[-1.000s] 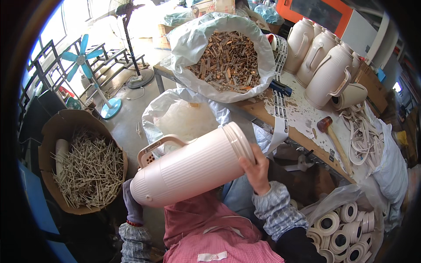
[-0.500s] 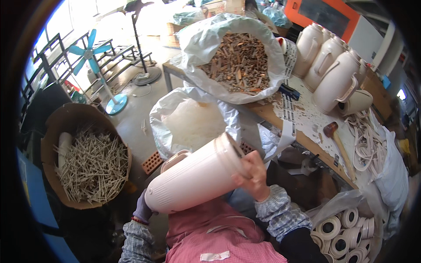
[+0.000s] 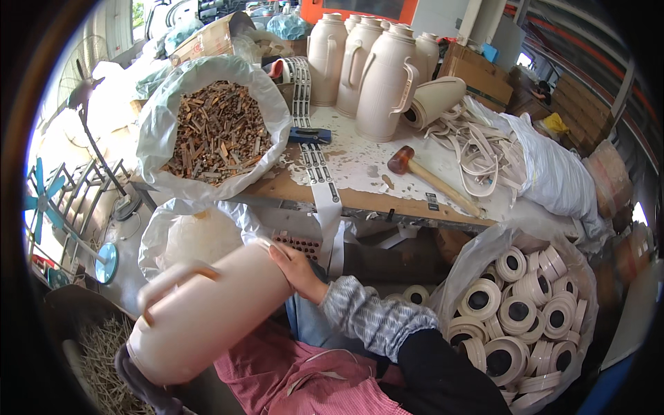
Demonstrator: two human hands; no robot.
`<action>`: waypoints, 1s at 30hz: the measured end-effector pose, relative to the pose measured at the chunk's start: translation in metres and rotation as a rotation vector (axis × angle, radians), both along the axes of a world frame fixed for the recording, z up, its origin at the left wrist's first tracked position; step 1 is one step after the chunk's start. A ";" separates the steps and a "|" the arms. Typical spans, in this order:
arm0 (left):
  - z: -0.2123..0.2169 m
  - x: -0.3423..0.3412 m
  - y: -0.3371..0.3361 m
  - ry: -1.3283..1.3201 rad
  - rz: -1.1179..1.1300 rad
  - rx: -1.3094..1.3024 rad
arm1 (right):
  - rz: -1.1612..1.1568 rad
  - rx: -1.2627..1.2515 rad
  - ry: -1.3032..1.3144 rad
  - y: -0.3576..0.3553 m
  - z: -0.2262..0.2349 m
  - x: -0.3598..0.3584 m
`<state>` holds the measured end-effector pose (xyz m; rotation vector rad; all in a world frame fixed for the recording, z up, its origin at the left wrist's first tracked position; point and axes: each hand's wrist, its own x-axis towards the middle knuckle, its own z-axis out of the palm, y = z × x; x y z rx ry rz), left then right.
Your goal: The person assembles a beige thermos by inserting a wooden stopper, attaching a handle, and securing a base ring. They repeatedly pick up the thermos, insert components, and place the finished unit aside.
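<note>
A pale beige thermos flask body (image 3: 214, 315) with a side handle lies tilted across my lap, held in both hands. My left hand (image 3: 142, 380), in a grey-purple glove, is closed around its lower left end, partly hidden beneath it. At the upper right end my bare right hand (image 3: 299, 271) grips the rim, fingers over the edge. The handle (image 3: 169, 280) points up and away from me. Close to my right forearm, a clear plastic bag (image 3: 449, 277) holds several beige ring-shaped parts (image 3: 517, 313) with black centres.
On the worn table (image 3: 360, 183) stand several matching flasks (image 3: 384, 86), a mallet (image 3: 439, 180), a heap of beige handle straps (image 3: 477, 152) and a white sack (image 3: 560, 176). A bag of brown scraps (image 3: 218, 131) sits at its left end. A carton of thin sticks (image 3: 104, 366) is at lower left.
My view has swung right. The flask has turned so that its handle shows more, and it sits lower left in view. My right hand has settled on its rim end.
</note>
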<state>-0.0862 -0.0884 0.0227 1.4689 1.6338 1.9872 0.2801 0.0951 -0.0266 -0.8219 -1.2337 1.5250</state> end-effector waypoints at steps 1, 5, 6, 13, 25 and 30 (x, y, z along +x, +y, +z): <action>0.037 0.018 -0.003 0.370 0.114 0.076 | 0.153 -0.251 0.122 0.010 -0.024 0.007; 0.175 0.104 0.021 1.210 -0.500 0.100 | 0.370 -0.579 -0.288 0.001 -0.085 0.051; 0.191 0.118 0.025 1.205 -0.468 0.106 | 0.425 -0.313 -0.440 0.012 -0.083 0.061; 0.205 0.132 0.057 1.012 -0.738 -0.514 | -0.706 0.541 -1.637 0.040 0.100 0.379; 0.193 0.200 0.046 1.227 -0.816 -0.188 | -0.746 0.551 -0.611 -0.017 0.146 0.287; 0.134 0.230 0.117 1.352 -0.352 0.296 | 0.164 0.156 0.558 -0.053 0.171 0.113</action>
